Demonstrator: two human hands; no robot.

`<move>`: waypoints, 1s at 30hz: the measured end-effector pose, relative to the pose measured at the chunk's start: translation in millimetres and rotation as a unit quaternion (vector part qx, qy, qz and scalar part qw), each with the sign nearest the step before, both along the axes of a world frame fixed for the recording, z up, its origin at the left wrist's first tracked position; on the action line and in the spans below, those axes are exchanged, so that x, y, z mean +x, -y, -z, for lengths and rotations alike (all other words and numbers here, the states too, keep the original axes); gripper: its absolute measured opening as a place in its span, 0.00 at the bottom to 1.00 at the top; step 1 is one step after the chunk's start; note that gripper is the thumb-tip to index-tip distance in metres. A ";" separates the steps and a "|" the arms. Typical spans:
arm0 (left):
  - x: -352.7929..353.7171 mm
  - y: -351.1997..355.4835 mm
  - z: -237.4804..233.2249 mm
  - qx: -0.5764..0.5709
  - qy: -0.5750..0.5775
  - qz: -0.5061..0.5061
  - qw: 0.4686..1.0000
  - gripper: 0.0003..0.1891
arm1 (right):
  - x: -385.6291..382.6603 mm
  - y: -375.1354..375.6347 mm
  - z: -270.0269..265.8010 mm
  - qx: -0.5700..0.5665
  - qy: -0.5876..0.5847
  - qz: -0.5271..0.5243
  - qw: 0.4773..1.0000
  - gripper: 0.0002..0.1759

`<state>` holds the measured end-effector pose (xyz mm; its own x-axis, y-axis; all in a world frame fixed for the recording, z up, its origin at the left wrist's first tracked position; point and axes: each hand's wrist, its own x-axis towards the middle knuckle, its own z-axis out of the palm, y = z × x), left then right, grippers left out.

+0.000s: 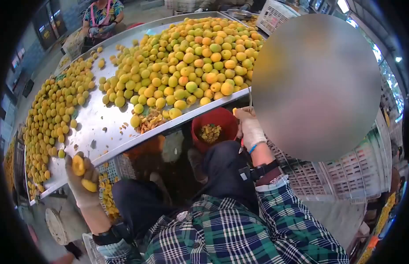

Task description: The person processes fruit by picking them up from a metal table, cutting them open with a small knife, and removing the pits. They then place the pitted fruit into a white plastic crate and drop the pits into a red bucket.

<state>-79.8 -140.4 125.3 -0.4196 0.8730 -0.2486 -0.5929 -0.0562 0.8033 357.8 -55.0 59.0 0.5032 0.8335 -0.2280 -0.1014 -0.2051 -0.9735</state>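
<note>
Cradling fruit halves [78, 166] in the curled left hand [84, 185], at the near edge of the metal surface [87, 132], lower left of the frame. Pinching what looks like a small yellow piece [234, 111] in the right hand [250, 127], beside the red bucket [228, 121] near the centre. Facing whole fruits [182, 66] heaped across the upper middle and left of the surface. Sitting with cut pieces [210, 133] in the bucket and more in the crate [126, 167] beside the left hand.

Metal table [95, 118] | yellow-green fruit [186, 68], two heaps | brown scraps [150, 122], apparently cut pieces
</note>
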 end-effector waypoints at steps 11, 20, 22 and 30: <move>-142.2 76.4 103.4 -0.156 0.026 -0.210 0.965 0.19 | 19.2 -18.7 19.8 0.067 -0.089 0.039 0.993 0.10; -220.0 84.4 245.0 -0.108 0.054 -0.176 0.977 0.28 | -27.1 -25.2 -12.1 0.080 -0.186 -0.009 0.979 0.09; -192.3 72.0 205.4 -0.101 0.123 -0.176 0.971 0.31 | -47.4 -23.8 -21.8 0.052 -0.204 -0.027 0.977 0.09; -196.9 75.9 217.2 -0.115 0.138 -0.224 0.958 0.31 | -73.3 -16.6 -25.5 0.075 -0.261 -0.053 0.961 0.11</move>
